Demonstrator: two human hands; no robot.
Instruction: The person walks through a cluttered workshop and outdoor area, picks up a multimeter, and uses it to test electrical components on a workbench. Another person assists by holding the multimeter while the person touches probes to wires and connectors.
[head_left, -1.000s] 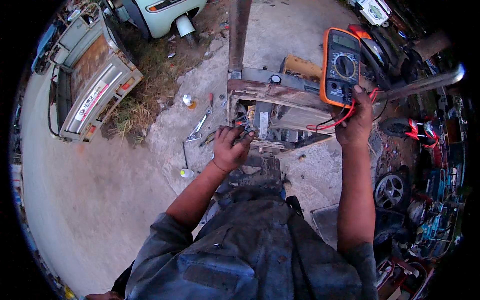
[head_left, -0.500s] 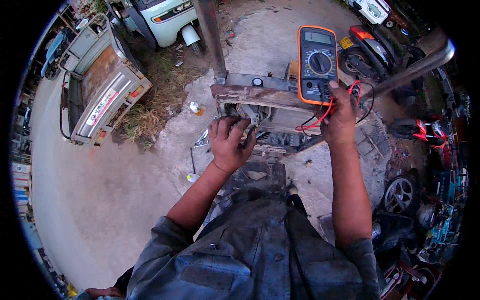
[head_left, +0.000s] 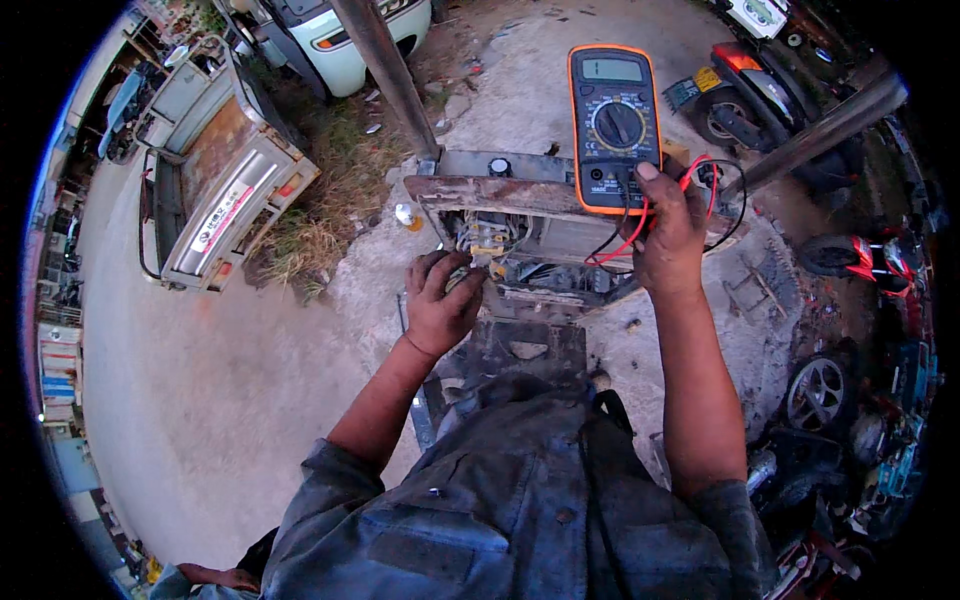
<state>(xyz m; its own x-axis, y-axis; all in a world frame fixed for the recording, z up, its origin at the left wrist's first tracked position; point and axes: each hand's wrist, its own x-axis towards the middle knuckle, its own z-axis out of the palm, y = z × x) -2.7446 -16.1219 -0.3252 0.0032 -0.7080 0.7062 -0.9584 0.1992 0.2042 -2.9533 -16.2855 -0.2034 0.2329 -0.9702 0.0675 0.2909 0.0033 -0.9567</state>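
Observation:
My right hand (head_left: 672, 232) grips an orange-edged digital multimeter (head_left: 614, 128) near its lower end, thumb across the front, display facing up. Red and black test leads (head_left: 722, 180) loop around that hand; their tips are hard to make out. Dirt darkens the fingers of my left hand (head_left: 442, 303). They are half bent and apart, with no held thing visible, beside an opening in a worn vehicle frame (head_left: 500, 193). Inside the opening, wires meet a yellowish terminal part (head_left: 488, 240). My left fingertips are close to this wiring; whether they touch it is unclear.
Metal posts (head_left: 385, 75) rise from the frame on both sides. A bottle with yellowish liquid (head_left: 408, 217) stands left of it. A cargo bed (head_left: 215, 190) is at far left, motorcycles (head_left: 840, 255) and a wheel (head_left: 815, 393) at right. Another person's arm (head_left: 215, 577) shows at lower left.
The multimeter has shifted left and slightly up in the picture, still in my right hand. My left hand has moved a little left and down, uncovering more of the wiring. The whole view has tilted.

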